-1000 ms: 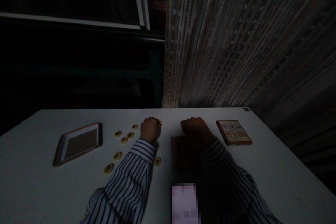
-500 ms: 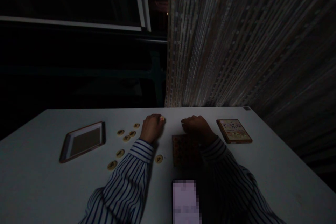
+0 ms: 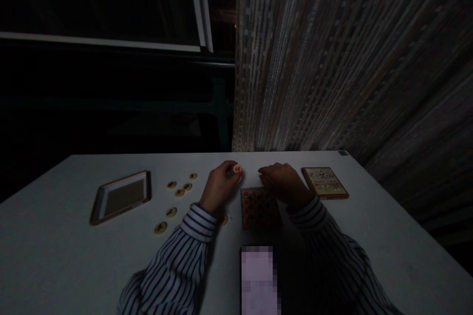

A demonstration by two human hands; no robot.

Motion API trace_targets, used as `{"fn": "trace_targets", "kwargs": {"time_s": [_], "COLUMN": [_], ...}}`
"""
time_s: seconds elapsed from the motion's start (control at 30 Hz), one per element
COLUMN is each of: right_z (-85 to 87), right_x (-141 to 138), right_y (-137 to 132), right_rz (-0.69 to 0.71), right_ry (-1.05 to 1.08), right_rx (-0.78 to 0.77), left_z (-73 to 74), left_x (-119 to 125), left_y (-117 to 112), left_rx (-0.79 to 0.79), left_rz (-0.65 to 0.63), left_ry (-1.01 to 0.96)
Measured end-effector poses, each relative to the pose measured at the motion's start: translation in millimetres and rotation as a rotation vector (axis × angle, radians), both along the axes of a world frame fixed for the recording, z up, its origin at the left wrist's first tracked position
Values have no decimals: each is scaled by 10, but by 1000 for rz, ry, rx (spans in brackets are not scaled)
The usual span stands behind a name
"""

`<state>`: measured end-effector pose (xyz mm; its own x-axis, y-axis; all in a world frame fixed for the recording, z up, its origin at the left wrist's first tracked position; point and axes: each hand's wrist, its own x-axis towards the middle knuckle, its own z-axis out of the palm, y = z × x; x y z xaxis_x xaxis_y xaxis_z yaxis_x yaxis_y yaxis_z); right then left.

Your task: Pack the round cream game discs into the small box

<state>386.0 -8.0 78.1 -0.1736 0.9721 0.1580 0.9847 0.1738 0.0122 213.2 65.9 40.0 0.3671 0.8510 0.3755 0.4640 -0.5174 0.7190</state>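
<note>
Between the thumb and fingers of my left hand is a round xiangqi piece with a red character, its face turned toward me. My right hand is closed, fingers curled, over the far right corner of a square box filled with rows of pieces. In the dim light I cannot make out what its fingertips hold, if anything. Several loose pieces with dark characters lie left of my left forearm, among them a near piece. Another piece is partly hidden beside my left cuff.
An open tray-like lid lies on the white table at the left. A flat printed case rests at the right. A phone with a lit, blurred screen is at the near middle. A string curtain hangs beyond the table's far edge.
My left hand has moved slightly right and turned, so the red-marked piece now faces me. My right hand has shifted a little to the right, showing more of the box. The view has tilted slightly.
</note>
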Motion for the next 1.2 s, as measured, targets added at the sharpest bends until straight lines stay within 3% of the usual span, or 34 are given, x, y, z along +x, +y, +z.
{"fn": "trace_targets", "kwargs": {"time_s": [0.23, 0.4, 0.8, 1.2], "right_z": [-62, -62, -86, -235], "right_x": [137, 204, 258, 269], "right_y": [-123, -187, -204, -147], "right_rz": [73, 44, 18, 103], "right_ry": [141, 183, 181, 227], "right_rx": [19, 52, 119, 143], "left_z": [-18, -8, -18, -6], "left_x": [139, 240, 352, 368], "left_y": [-121, -183, -242, -258], "left_rx": [-172, -346, -567, -570], "left_rz": [-82, -158, -274, -266], "left_ry": [-177, -306, -473, -471]}}
